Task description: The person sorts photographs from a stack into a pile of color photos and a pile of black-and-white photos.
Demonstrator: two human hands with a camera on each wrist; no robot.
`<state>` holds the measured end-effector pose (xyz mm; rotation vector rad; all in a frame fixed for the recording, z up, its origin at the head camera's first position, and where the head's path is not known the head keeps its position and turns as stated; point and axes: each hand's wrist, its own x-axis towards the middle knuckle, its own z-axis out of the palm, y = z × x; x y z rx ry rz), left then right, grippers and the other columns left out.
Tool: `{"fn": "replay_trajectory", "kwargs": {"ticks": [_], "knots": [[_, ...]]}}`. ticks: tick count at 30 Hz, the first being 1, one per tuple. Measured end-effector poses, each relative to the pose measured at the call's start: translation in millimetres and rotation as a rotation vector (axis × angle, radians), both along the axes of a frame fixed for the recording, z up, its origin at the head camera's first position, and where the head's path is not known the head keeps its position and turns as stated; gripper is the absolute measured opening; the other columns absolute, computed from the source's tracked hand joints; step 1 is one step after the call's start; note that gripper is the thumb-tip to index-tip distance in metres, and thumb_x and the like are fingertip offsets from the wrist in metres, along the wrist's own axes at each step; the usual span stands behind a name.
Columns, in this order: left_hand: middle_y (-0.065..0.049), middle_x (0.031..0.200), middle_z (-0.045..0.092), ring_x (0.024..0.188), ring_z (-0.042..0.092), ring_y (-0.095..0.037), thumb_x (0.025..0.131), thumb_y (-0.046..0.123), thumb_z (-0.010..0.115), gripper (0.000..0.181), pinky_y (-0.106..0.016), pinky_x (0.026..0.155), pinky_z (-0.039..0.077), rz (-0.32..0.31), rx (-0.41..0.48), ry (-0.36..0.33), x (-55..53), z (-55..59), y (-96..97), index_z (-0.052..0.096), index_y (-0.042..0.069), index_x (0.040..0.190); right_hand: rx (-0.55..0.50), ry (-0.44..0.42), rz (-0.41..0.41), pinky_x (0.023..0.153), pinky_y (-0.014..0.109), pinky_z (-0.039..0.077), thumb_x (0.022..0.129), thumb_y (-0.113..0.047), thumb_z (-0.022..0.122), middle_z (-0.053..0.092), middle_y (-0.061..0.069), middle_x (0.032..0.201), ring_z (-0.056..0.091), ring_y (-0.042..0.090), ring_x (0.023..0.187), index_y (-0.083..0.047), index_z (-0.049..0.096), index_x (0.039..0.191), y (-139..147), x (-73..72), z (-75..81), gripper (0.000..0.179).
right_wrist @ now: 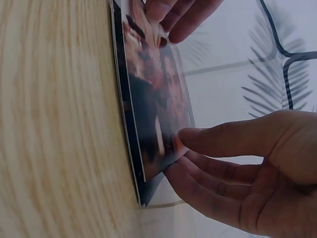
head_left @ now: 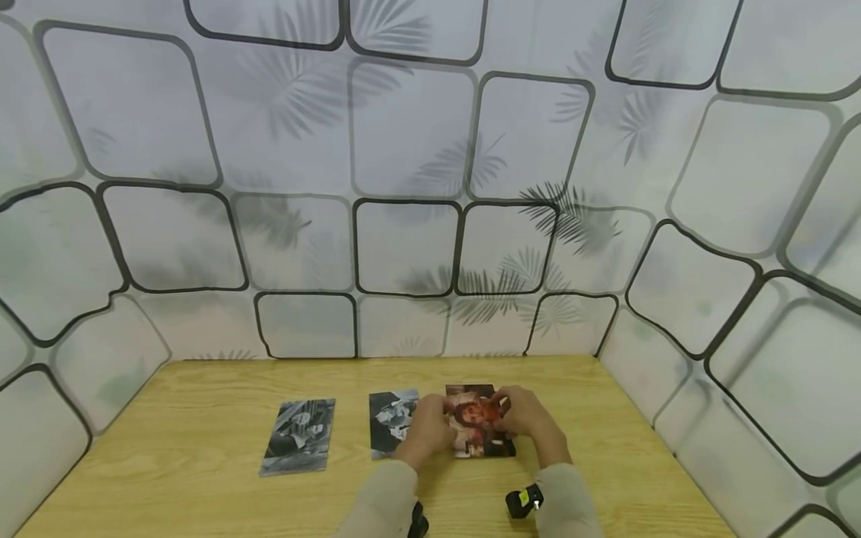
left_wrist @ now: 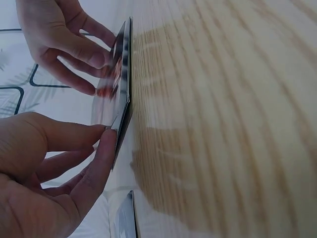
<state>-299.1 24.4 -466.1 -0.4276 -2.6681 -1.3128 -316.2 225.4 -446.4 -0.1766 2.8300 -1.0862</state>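
Observation:
A colour photo print [head_left: 476, 415] showing a person lies at the right of the row. It rests on at least one other print [right_wrist: 147, 194], whose edge sticks out beneath it in the right wrist view. My left hand [head_left: 428, 427] pinches the photo's left edge between thumb and index finger. At the opposite edge my right hand [head_left: 530, 417] holds it, with the thumb [right_wrist: 205, 141] on top and fingers at the side. A black-and-white print [head_left: 382, 427] lies just left of my left hand, which partly covers it.
Farther left on the wooden table [head_left: 202, 418] lies another black-and-white print [head_left: 299, 437], slightly turned. A patterned curtain [head_left: 410, 246] with dark rounded outlines and leaf shapes encloses the back and sides. Small black devices [head_left: 523, 501] are worn at the wrists.

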Motion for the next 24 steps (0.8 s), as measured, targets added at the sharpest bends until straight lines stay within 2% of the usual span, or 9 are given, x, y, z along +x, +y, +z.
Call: {"fn": "replay_trajectory", "kwargs": {"ticks": [6, 10, 15, 24], "knots": [[-0.017, 0.091, 0.075, 0.072, 0.051, -0.017, 0.063, -0.015, 0.07, 0.032, -0.035, 0.067, 0.053, 0.008, -0.013, 0.011, -1.4, -0.9, 4.7, 0.076, -0.007, 0.094, -0.023, -0.03, -0.02, 0.062, 0.037, 0.063, 0.081, 0.01, 0.078, 0.069, 0.018, 0.1, 0.068, 0.021, 0.07, 0.002, 0.069, 0.119, 6.0, -2.3, -1.7, 0.04], [-0.014, 0.083, 0.073, 0.069, 0.048, -0.016, 0.061, -0.015, 0.07, 0.03, -0.03, 0.063, 0.049, -0.002, -0.02, 0.016, -1.5, -0.6, 7.1, 0.076, -0.006, 0.089, -0.006, -0.035, -0.023, 0.061, 0.036, 0.062, 0.08, 0.009, 0.079, 0.069, 0.018, 0.1, 0.067, 0.021, 0.071, 0.001, 0.07, 0.117, 7.4, -4.1, -2.9, 0.039], [-0.012, 0.077, 0.068, 0.069, 0.046, -0.017, 0.062, -0.015, 0.07, 0.024, -0.03, 0.062, 0.045, -0.011, -0.035, 0.012, -1.5, -0.3, 9.4, 0.074, -0.006, 0.085, 0.034, -0.005, -0.027, 0.062, 0.036, 0.062, 0.079, 0.009, 0.08, 0.07, 0.018, 0.1, 0.068, 0.023, 0.079, 0.0, 0.071, 0.114, 8.9, -4.6, -3.7, 0.038], [-0.011, 0.076, 0.067, 0.066, 0.045, -0.016, 0.065, -0.015, 0.071, 0.025, -0.03, 0.058, 0.042, -0.029, -0.048, -0.031, -1.6, -3.9, 9.7, 0.075, -0.007, 0.088, 0.031, -0.02, -0.037, 0.065, 0.037, 0.062, 0.08, 0.008, 0.079, 0.07, 0.02, 0.104, 0.068, 0.025, 0.083, 0.002, 0.07, 0.115, 7.2, -1.5, -4.3, 0.037]]}}
